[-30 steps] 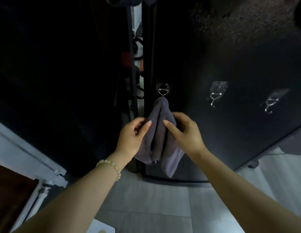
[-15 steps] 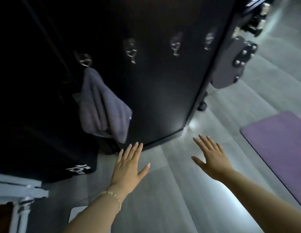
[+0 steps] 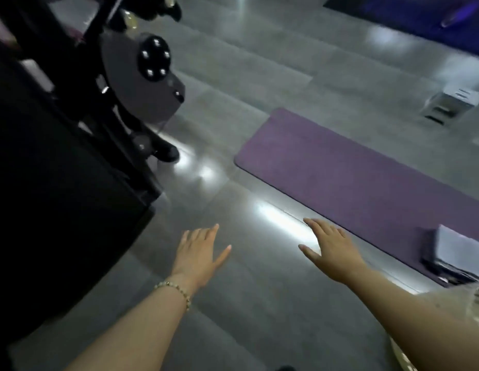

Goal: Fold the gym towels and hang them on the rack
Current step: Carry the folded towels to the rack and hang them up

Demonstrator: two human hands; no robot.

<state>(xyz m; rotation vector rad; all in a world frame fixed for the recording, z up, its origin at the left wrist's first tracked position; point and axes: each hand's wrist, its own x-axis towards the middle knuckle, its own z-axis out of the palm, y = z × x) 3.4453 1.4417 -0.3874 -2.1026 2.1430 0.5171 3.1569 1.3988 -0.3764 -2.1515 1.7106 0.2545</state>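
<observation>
My left hand [image 3: 199, 251], with a bead bracelet on its wrist, is held flat over the grey floor with fingers spread and nothing in it. My right hand [image 3: 330, 246] is held out the same way, empty, near the edge of the purple mat [image 3: 353, 167]. A small stack of folded towels [image 3: 457, 250], pale on top and dark below, lies on the mat's near right end. The black panel with the hooks [image 3: 59, 196] fills the left side; its hooks and the hung grey towel are out of view.
Dark gym equipment with a round grey plate [image 3: 152, 58] stands at the upper left beside the black panel. A small white box [image 3: 452, 101] sits on the floor at the right. A dark blue mat [image 3: 420, 17] lies at the far top right.
Both hands let go of the grey towel left hanging on the first hook. My view has swung right, away from the hooks, toward the purple mat and the folded towels.
</observation>
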